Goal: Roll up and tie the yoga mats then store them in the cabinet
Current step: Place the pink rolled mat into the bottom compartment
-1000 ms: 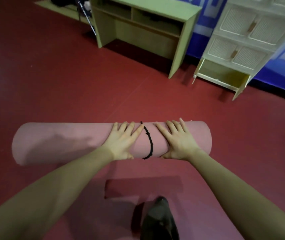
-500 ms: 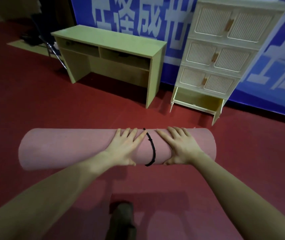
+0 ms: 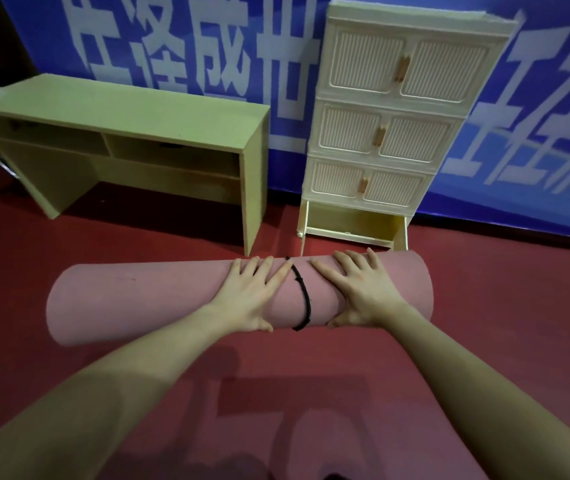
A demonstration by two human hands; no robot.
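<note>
- Left hand (image 3: 249,296) and right hand (image 3: 363,292): each grip flat, fingers spread, pressing one rolled mat (image 3: 145,299).
- One black tie (image 3: 302,296) between them.
- Bare floor (image 3: 519,289) beyond; the cabinet (image 3: 380,133) bottom bay seems open.

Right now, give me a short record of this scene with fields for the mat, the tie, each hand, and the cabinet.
mat: pink yoga mat, rolled into a cylinder, lying sideways on the red floor
tie: black cord looped around the roll, between the two hands
left hand: left hand flat on top of the roll, fingers straight
right hand: right hand flat on the roll, fingers spread, on the other side of the cord
cabinet: white cabinet beyond the mat; upper doors closed, bottom compartment open
beside cabinet: green desk
</note>
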